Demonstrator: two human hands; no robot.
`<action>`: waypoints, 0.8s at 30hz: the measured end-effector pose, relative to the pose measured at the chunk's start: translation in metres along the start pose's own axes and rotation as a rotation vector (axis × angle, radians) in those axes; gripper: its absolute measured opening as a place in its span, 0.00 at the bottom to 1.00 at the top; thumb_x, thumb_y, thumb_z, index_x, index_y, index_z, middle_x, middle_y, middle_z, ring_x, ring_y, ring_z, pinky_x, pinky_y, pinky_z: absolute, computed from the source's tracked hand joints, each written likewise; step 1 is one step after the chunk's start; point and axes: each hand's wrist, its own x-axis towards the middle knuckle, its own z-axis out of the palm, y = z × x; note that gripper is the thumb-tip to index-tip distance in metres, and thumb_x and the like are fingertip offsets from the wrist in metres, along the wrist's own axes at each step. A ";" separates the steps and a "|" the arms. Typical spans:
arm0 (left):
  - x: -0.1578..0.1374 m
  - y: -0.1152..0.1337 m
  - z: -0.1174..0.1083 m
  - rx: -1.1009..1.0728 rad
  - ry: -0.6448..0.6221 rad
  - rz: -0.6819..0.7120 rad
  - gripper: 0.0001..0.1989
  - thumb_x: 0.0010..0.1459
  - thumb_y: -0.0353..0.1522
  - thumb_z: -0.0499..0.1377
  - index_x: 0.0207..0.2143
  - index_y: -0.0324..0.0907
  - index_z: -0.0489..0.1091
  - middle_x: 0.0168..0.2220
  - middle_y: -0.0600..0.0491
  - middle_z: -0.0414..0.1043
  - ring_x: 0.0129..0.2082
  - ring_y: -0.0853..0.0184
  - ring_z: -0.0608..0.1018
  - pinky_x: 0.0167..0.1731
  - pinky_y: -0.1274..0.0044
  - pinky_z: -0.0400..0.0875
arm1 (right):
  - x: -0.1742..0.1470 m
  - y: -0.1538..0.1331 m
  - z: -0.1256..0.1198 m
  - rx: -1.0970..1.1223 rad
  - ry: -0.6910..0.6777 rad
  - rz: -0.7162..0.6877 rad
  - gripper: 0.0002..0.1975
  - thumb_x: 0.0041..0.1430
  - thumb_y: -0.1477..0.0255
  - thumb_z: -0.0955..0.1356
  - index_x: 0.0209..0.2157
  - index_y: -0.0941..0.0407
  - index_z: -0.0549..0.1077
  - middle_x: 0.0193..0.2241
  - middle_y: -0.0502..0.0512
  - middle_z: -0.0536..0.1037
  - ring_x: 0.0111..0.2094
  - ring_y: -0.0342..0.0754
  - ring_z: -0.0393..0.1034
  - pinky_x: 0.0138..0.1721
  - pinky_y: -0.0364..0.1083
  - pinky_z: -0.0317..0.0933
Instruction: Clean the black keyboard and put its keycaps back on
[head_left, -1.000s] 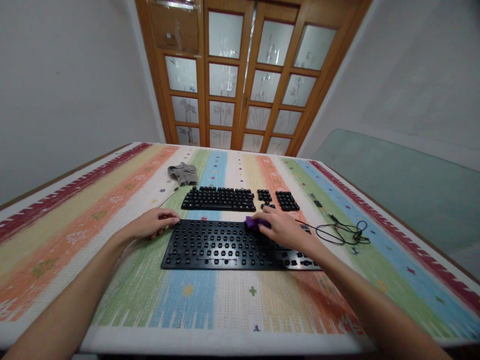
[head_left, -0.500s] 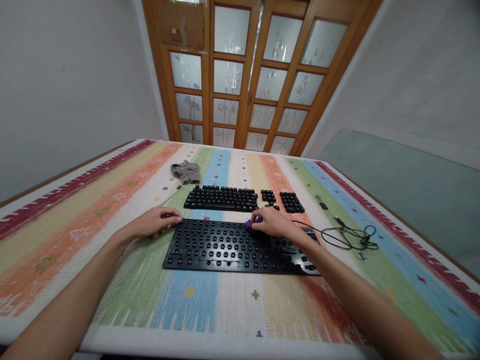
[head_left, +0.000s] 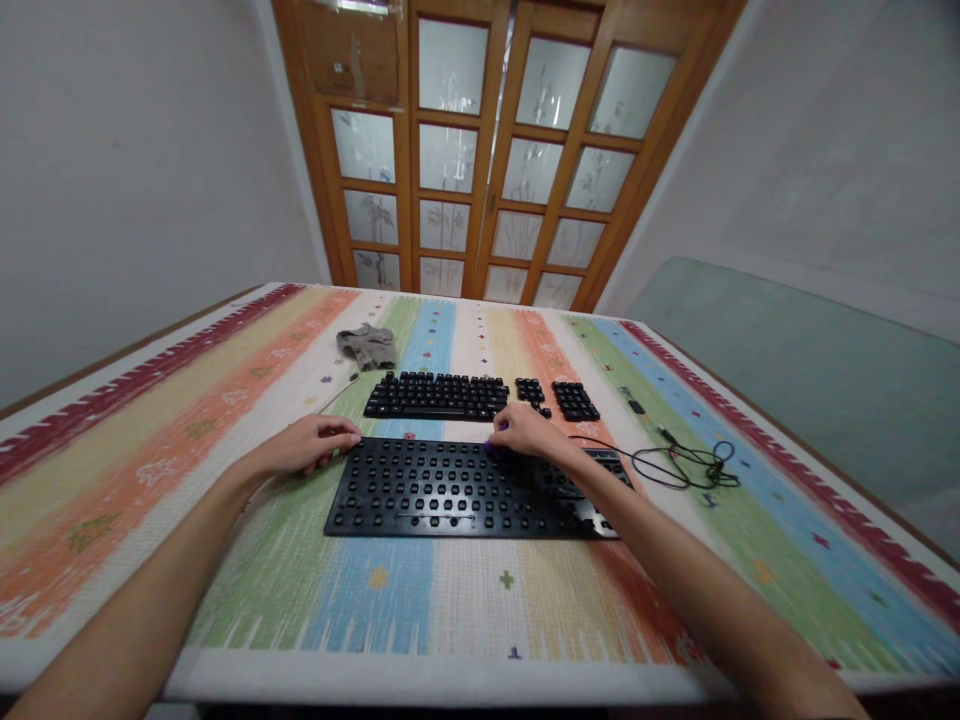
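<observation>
A black keyboard base [head_left: 420, 490] with its keycaps off lies flat on the table, rows of small square key stems showing. My left hand [head_left: 319, 443] is closed at its far left corner, thumb and fingertips on the edge. My right hand [head_left: 525, 430] pinches a soft purple lump, perhaps cleaning putty [head_left: 495, 452], against the base's upper middle. My fingers mostly cover the lump. Beyond the base, the removed black keycaps [head_left: 435, 398] are laid out in keyboard order, with smaller navigation and number pad groups [head_left: 575, 401] to the right.
A crumpled grey cloth [head_left: 366, 347] lies at the back left, with a thin stick-like swab or brush [head_left: 341, 390] near it. To the right, a black cable [head_left: 682, 465] lies loosely coiled beside a small black piece [head_left: 636, 407]. A striped cloth covers the table [head_left: 382, 610].
My right hand has moved slightly along the base's far edge, with the purple lump now more hidden under the fingers. The left hand stays at the corner. The view has shifted a little.
</observation>
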 end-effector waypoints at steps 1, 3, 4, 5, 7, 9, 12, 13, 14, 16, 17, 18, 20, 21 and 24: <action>0.000 0.000 0.000 0.000 0.000 0.002 0.22 0.52 0.50 0.57 0.39 0.43 0.73 0.19 0.59 0.61 0.17 0.70 0.66 0.13 0.82 0.60 | 0.000 0.000 0.001 0.007 0.005 0.008 0.06 0.51 0.77 0.70 0.23 0.60 0.79 0.23 0.53 0.78 0.26 0.44 0.68 0.27 0.41 0.53; 0.000 0.000 0.000 0.000 0.002 0.007 0.22 0.52 0.50 0.57 0.38 0.43 0.73 0.19 0.59 0.61 0.17 0.70 0.66 0.14 0.82 0.60 | -0.002 0.001 0.002 0.021 0.019 0.024 0.06 0.51 0.77 0.70 0.23 0.60 0.79 0.23 0.53 0.78 0.26 0.44 0.68 0.26 0.40 0.54; 0.000 0.000 0.001 0.000 0.003 0.008 0.22 0.52 0.51 0.57 0.38 0.43 0.73 0.19 0.59 0.61 0.17 0.70 0.66 0.13 0.82 0.60 | -0.003 0.001 0.003 0.027 0.033 0.033 0.06 0.52 0.76 0.70 0.24 0.60 0.79 0.23 0.53 0.79 0.26 0.44 0.69 0.27 0.40 0.54; 0.000 0.000 0.001 0.001 0.004 0.009 0.22 0.52 0.51 0.57 0.38 0.43 0.73 0.18 0.59 0.60 0.17 0.70 0.66 0.13 0.82 0.60 | -0.004 0.001 0.003 0.031 0.054 0.043 0.06 0.52 0.76 0.70 0.24 0.60 0.79 0.24 0.54 0.79 0.27 0.44 0.69 0.27 0.40 0.55; -0.001 0.000 0.001 0.002 0.006 0.011 0.22 0.52 0.51 0.57 0.38 0.43 0.73 0.18 0.59 0.59 0.16 0.70 0.65 0.13 0.82 0.59 | -0.006 0.002 0.002 0.041 0.109 0.063 0.07 0.54 0.76 0.69 0.26 0.60 0.79 0.26 0.56 0.80 0.29 0.46 0.71 0.29 0.41 0.56; -0.001 0.000 0.000 0.001 0.005 0.012 0.23 0.51 0.51 0.57 0.37 0.43 0.73 0.18 0.59 0.59 0.17 0.70 0.65 0.13 0.82 0.59 | -0.007 0.003 -0.002 0.060 0.164 0.076 0.08 0.55 0.76 0.67 0.28 0.61 0.79 0.28 0.57 0.81 0.31 0.46 0.72 0.31 0.41 0.57; -0.001 0.001 0.000 0.001 0.000 0.010 0.23 0.51 0.52 0.58 0.38 0.43 0.73 0.19 0.59 0.59 0.17 0.70 0.65 0.13 0.82 0.59 | -0.008 0.004 -0.010 0.095 0.219 0.075 0.11 0.58 0.76 0.64 0.33 0.61 0.79 0.30 0.57 0.80 0.31 0.46 0.72 0.31 0.40 0.59; -0.001 0.001 -0.001 0.001 -0.001 0.009 0.23 0.51 0.52 0.58 0.38 0.43 0.73 0.19 0.59 0.60 0.17 0.70 0.65 0.13 0.82 0.59 | -0.009 0.005 -0.012 0.105 0.232 0.070 0.11 0.58 0.76 0.64 0.34 0.61 0.78 0.30 0.56 0.80 0.31 0.45 0.72 0.32 0.40 0.59; -0.001 0.000 -0.001 0.000 -0.002 0.010 0.23 0.51 0.52 0.58 0.38 0.43 0.73 0.20 0.58 0.61 0.17 0.70 0.66 0.13 0.82 0.59 | -0.010 0.005 -0.014 0.111 0.243 0.056 0.11 0.59 0.75 0.63 0.35 0.61 0.78 0.31 0.56 0.80 0.32 0.46 0.72 0.33 0.41 0.59; -0.001 -0.001 -0.001 -0.001 -0.003 0.012 0.24 0.51 0.52 0.58 0.38 0.43 0.73 0.21 0.58 0.62 0.17 0.70 0.66 0.14 0.82 0.60 | -0.013 0.005 -0.016 0.085 0.258 -0.005 0.09 0.58 0.75 0.64 0.35 0.59 0.77 0.33 0.56 0.80 0.34 0.46 0.72 0.36 0.41 0.60; 0.000 -0.002 -0.001 -0.001 -0.002 0.013 0.24 0.51 0.52 0.58 0.38 0.42 0.73 0.22 0.57 0.63 0.17 0.70 0.66 0.14 0.82 0.60 | -0.015 0.005 -0.015 0.052 0.255 -0.049 0.08 0.58 0.75 0.65 0.34 0.59 0.77 0.34 0.56 0.79 0.36 0.47 0.72 0.38 0.42 0.60; 0.000 -0.003 0.000 -0.002 -0.001 0.014 0.24 0.51 0.52 0.58 0.38 0.42 0.73 0.22 0.57 0.63 0.18 0.70 0.67 0.14 0.82 0.60 | -0.017 0.004 -0.013 0.010 0.238 -0.095 0.07 0.57 0.75 0.66 0.33 0.59 0.78 0.35 0.57 0.79 0.38 0.48 0.71 0.39 0.43 0.59; 0.001 -0.005 0.000 -0.004 0.000 0.018 0.24 0.51 0.52 0.57 0.38 0.43 0.73 0.23 0.57 0.64 0.18 0.70 0.67 0.14 0.82 0.61 | -0.020 0.003 -0.009 -0.061 0.154 -0.147 0.07 0.57 0.75 0.67 0.33 0.59 0.78 0.37 0.59 0.79 0.39 0.49 0.71 0.41 0.44 0.59; 0.002 -0.006 0.000 -0.005 0.000 0.021 0.24 0.51 0.53 0.57 0.38 0.43 0.73 0.23 0.57 0.64 0.18 0.70 0.67 0.14 0.82 0.61 | -0.021 0.003 -0.007 -0.074 0.101 -0.148 0.07 0.57 0.75 0.67 0.33 0.59 0.79 0.37 0.60 0.79 0.40 0.50 0.71 0.41 0.44 0.60; 0.003 -0.009 0.000 -0.007 -0.001 0.028 0.25 0.51 0.53 0.57 0.38 0.42 0.73 0.25 0.56 0.65 0.19 0.70 0.67 0.14 0.82 0.61 | -0.018 0.002 -0.005 -0.049 -0.023 -0.115 0.09 0.57 0.73 0.68 0.34 0.61 0.81 0.35 0.61 0.81 0.36 0.49 0.73 0.38 0.43 0.60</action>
